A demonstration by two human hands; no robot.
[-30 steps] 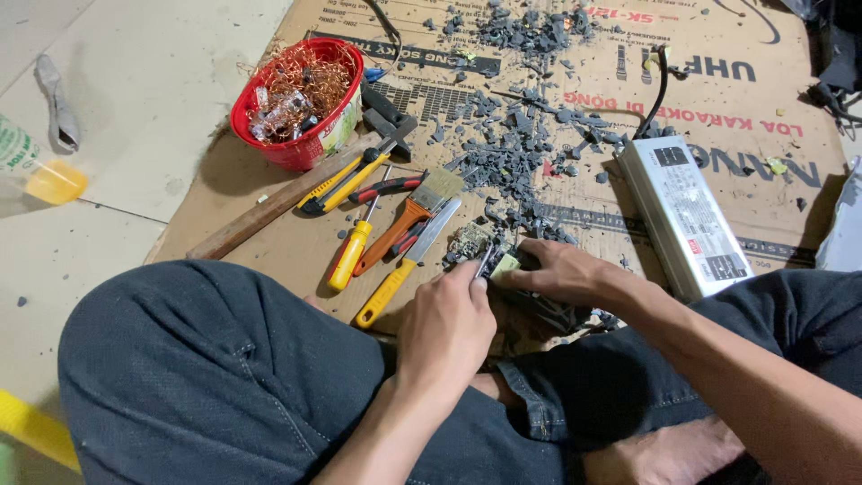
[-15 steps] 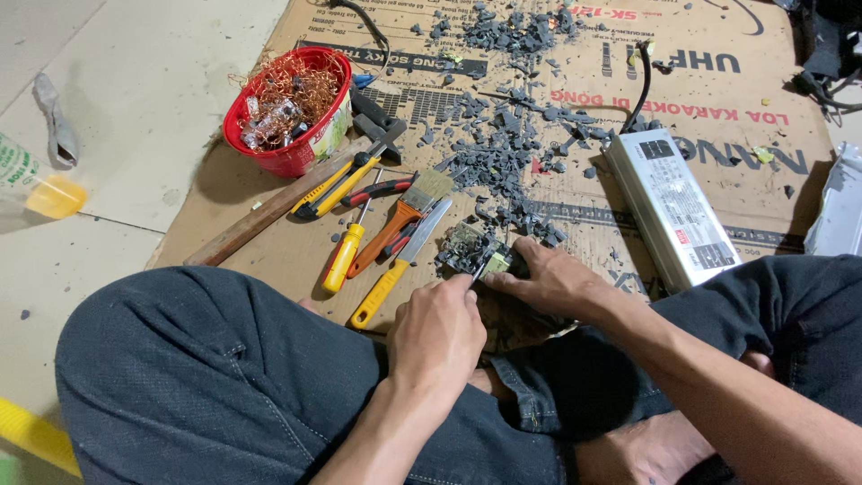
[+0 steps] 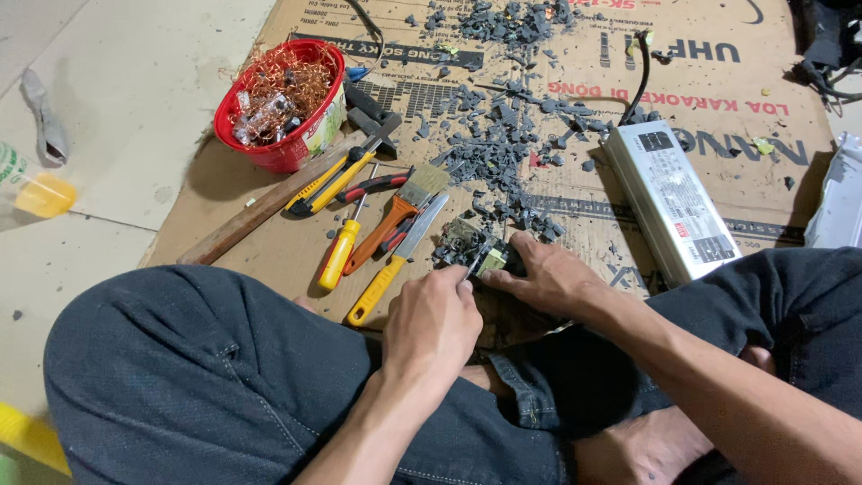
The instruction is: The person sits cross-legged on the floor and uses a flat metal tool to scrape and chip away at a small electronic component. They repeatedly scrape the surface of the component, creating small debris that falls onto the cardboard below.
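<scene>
Cardboard floor mat (image 3: pixel 269 242) — left hand (image 3: pixel 433 319) pinches thin tool toward small component (image 3: pixel 489 260); right hand (image 3: pixel 548 278) presses it down, just right.

The single head-worn camera looks steeply down from close above the seated person's lap, facing forward over the cardboard sheet (image 3: pixel 269 242) on the floor.

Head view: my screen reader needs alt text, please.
Seated cross-legged on cardboard, a person's left hand and right hand work on a small dark component. Hand tools, grey debris and a red bowl of copper wire lie beyond.
</scene>
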